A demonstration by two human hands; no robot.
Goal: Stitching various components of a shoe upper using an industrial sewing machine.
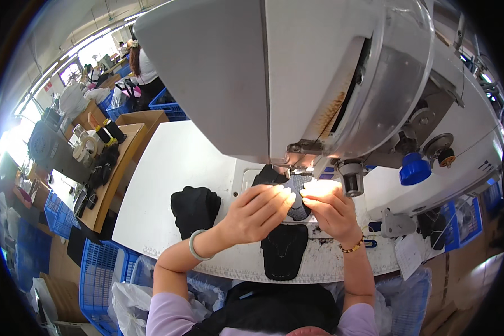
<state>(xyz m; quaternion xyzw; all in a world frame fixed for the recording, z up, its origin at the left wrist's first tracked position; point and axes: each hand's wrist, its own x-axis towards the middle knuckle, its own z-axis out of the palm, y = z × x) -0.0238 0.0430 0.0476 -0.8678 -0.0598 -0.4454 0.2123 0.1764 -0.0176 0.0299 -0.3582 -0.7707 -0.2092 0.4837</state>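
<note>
Under the head of a large grey sewing machine (224,73) lies a dark grey textured fabric piece (299,211). My left hand (259,211) pinches its left edge, fingers pressed together. From the right, my right hand (331,208) grips the same piece, its fingertips washed out by the machine's bright lamp. A black fabric piece (269,176) shows just behind my left fingers. Nearer to me, a stitched black fabric piece (284,252) lies flat on the white table (162,168). A pile of black pieces (195,208) sits left of my left hand.
On the right are a blue knob (414,169), a small grey device (397,223) and a hanging paper sheet (410,256). Blue baskets (98,280) stand below the table's left edge. Thread cones (115,131) rest on a wooden bench (117,179). Another person (145,67) is far left.
</note>
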